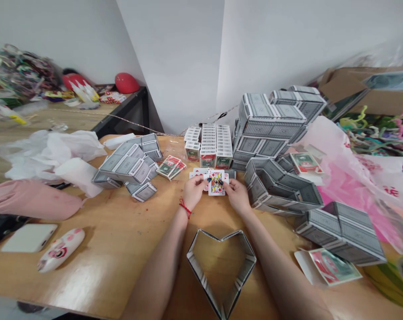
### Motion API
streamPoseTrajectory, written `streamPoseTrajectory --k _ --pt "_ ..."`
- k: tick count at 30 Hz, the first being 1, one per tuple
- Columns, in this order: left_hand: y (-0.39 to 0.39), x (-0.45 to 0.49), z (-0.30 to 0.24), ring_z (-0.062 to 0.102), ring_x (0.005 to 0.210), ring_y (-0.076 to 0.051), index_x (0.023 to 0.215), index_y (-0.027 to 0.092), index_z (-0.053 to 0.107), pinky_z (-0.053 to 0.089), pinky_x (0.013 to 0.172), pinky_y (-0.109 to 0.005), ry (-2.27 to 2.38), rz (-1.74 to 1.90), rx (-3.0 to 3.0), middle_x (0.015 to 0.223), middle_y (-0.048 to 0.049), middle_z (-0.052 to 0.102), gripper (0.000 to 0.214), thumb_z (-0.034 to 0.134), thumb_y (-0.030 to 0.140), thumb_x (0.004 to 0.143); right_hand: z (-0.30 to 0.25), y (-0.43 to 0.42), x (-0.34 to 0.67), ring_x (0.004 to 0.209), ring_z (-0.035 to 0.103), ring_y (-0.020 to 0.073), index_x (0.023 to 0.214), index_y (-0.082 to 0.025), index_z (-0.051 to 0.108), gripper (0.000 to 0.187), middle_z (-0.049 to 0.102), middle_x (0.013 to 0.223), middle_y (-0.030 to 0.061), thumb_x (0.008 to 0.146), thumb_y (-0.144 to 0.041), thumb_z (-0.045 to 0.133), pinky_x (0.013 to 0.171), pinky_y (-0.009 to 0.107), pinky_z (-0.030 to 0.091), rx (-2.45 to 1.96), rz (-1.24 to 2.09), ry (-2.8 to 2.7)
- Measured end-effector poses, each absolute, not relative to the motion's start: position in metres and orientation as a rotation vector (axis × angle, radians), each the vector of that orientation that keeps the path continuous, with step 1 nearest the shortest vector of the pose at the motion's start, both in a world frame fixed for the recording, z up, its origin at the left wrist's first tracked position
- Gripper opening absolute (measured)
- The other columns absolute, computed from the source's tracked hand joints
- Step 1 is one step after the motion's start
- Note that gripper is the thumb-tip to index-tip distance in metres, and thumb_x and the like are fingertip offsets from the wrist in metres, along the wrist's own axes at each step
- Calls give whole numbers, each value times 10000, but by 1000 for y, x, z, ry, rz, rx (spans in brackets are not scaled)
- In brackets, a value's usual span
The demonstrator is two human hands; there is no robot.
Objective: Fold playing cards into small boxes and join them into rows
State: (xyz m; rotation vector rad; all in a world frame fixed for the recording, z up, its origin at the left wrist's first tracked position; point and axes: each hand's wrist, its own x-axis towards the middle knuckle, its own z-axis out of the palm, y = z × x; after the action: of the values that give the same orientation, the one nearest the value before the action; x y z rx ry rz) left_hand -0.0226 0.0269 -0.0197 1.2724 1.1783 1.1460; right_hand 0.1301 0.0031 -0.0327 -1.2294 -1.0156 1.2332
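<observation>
Between my two hands a playing card stands face toward me, a picture card with a red diamond. My left hand pinches its left edge, and a red string bracelet circles that wrist. On the opposite edge, my right hand has its fingers closed. Other face-up cards lie just behind, partly covered by the held card and my fingers. A heart-shaped frame made of grey-backed cards stands on the table between my forearms.
Rows of card boxes stand at the back. Stacked grey card structures rise right of them; more card frames sit at right. Another card structure, a pink roll and a white oval case lie left.
</observation>
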Motion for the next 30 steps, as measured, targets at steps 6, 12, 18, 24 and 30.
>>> streamPoseTrajectory --k 6,12,18,24,30 --pt "27 -22 -20 528 608 -116 724 136 650 404 583 -227 1183 1146 1281 646 -2 614 168 590 283 670 -30 2 130 651 624 189 757 -183 577 276 679 740 44 647 -431 624 601 308 485 -1221 1238 -1009" --pt "25 -21 -15 524 599 -119 700 135 644 406 575 -229 1170 1125 1306 638 -6 613 186 591 310 666 -26 2 133 675 639 188 770 -173 591 286 690 755 38 629 -414 654 635 310 490 -1176 1329 -980" --pt "24 -22 -12 504 577 -109 680 123 639 392 545 -217 1164 1120 1354 606 -3 598 218 597 337 671 -25 2 135 702 648 211 845 -165 623 345 698 789 48 597 -397 685 660 338 504 -1150 1392 -964" --pt "23 -22 -14 518 602 -114 661 114 635 389 559 -219 1132 1061 1363 612 -4 588 228 612 341 666 -24 1 136 696 647 218 852 -162 647 385 701 790 45 548 -386 724 665 341 503 -1162 1432 -987" --pt "24 -25 -12 534 627 -117 708 115 646 423 595 -233 1061 1028 1219 671 -18 617 226 642 330 639 -23 1 137 672 641 197 828 -170 654 349 701 777 31 553 -373 728 676 336 497 -1128 1456 -940"
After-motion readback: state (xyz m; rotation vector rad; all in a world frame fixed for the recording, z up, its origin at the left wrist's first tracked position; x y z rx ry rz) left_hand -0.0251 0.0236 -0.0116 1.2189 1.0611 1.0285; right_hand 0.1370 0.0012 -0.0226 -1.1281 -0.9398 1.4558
